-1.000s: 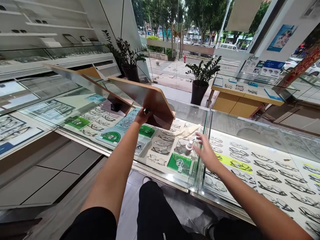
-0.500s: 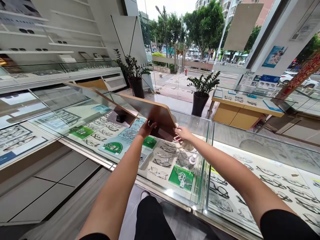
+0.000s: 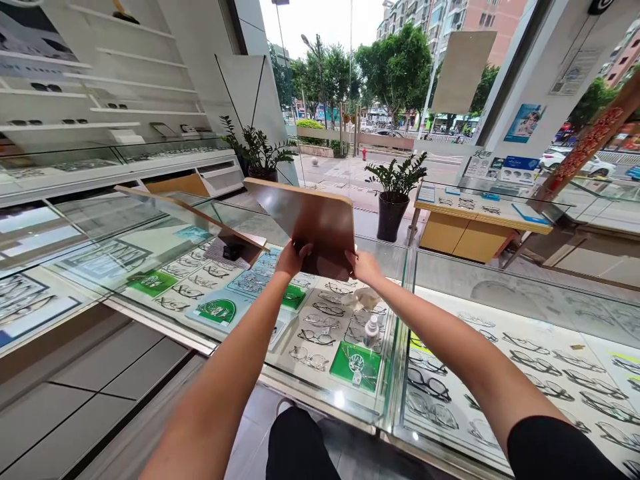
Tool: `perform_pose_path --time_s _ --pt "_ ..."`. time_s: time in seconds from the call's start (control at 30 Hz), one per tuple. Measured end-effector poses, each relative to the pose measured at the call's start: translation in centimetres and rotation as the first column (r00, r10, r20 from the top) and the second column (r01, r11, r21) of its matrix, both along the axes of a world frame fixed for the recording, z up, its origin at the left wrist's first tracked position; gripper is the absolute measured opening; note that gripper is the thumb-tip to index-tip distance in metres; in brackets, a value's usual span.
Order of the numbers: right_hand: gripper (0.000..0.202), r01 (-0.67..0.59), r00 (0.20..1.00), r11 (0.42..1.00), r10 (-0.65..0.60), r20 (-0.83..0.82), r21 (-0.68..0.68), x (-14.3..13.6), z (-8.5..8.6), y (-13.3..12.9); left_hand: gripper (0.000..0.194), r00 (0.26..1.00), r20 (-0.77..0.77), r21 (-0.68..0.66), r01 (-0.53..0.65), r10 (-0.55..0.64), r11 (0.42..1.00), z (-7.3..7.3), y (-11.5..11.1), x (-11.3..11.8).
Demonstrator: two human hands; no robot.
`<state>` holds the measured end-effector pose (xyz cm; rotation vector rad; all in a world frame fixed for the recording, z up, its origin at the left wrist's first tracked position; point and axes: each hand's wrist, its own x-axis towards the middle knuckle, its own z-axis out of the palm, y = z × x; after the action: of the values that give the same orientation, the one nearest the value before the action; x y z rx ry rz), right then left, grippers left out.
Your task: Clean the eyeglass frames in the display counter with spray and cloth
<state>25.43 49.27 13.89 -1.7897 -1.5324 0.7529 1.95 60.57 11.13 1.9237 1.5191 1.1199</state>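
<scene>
Between my hands is a flat brown board with a rounded corner and a light wooden edge, tilted above the glass counter. My left hand grips its lower left part, thumb on the near face. At its lower right corner my right hand is closed on the edge; some fingers are hidden behind it. Below the right forearm, a crumpled pale cloth and a small white bottle are on the counter. A similar thin wood-edged board leans at the left, near a small black object.
The glass display counter holds rows of eyeglasses and green display cards. Another glass case with glasses adjoins on the right. Beyond stand potted plants, a wooden display table and a large window.
The board has turned so more of its brown face shows, and it sits slightly higher. My right hand's fingers have closed on its corner. The view has shifted a little.
</scene>
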Motion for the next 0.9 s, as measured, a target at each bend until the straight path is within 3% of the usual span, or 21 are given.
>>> perform_pose_path --time_s 0.2,0.33,0.47,0.57,0.67,0.9 --pt "0.051 0.092 0.975 0.988 -0.115 0.192 0.124 5.5 5.4 -3.1 0.050 0.996 0.024 0.095 0.079 -0.082 0.992 5.8 -2.2 6.9" --pt "0.052 0.164 0.947 0.970 -0.206 0.248 0.179 12.1 8.3 -7.4 0.039 0.986 -0.076 0.155 0.160 -0.149 0.975 9.3 -5.3 13.5" --pt "0.052 0.232 0.894 0.933 -0.316 0.318 0.275 20.1 9.2 -13.7 0.032 0.964 -0.169 0.176 0.232 -0.203 0.957 11.2 -10.4 21.7" --pt "0.054 0.338 0.850 0.904 -0.412 0.329 0.261 26.6 8.5 -19.3 0.034 0.942 -0.165 0.179 0.319 -0.292 0.931 11.5 -15.5 28.5" --pt "0.054 0.408 0.810 0.877 -0.476 0.343 0.255 33.2 7.1 -25.4 0.030 0.903 -0.143 0.158 0.425 -0.405 0.891 10.8 -21.0 35.6" --pt "0.058 0.535 0.730 0.821 -0.568 0.381 0.199 46.8 3.2 -38.4 0.027 0.849 -0.092 -0.055 0.517 -0.520 0.854 6.7 -33.2 49.9"
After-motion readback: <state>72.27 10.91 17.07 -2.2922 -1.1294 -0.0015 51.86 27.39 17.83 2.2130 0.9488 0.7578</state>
